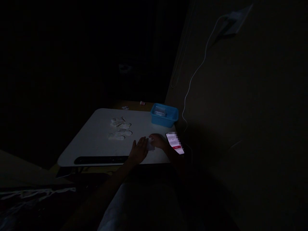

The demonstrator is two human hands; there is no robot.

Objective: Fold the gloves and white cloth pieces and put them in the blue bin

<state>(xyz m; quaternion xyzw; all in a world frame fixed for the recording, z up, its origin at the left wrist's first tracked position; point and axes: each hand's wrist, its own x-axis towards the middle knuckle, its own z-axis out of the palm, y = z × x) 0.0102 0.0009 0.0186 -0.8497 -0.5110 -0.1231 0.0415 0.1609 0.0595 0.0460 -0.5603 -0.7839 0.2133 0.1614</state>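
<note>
In dim light, a small pale flat piece, its kind too dark to tell, lies on the white tabletop between my hands. My left hand rests with its fingers stretched out, their tips at the piece's left edge. My right hand curls its fingers over the upper right of the same piece. Left of them lie several crumpled white cloth-like things, perhaps gloves or socks. A lit phone lies beside my right wrist.
A blue plastic basin with a clear container in it stands at the back right. Behind the tabletop lies a small pinkish-white object. A white cable hangs down the right wall from a socket. A dark slot runs along the front edge.
</note>
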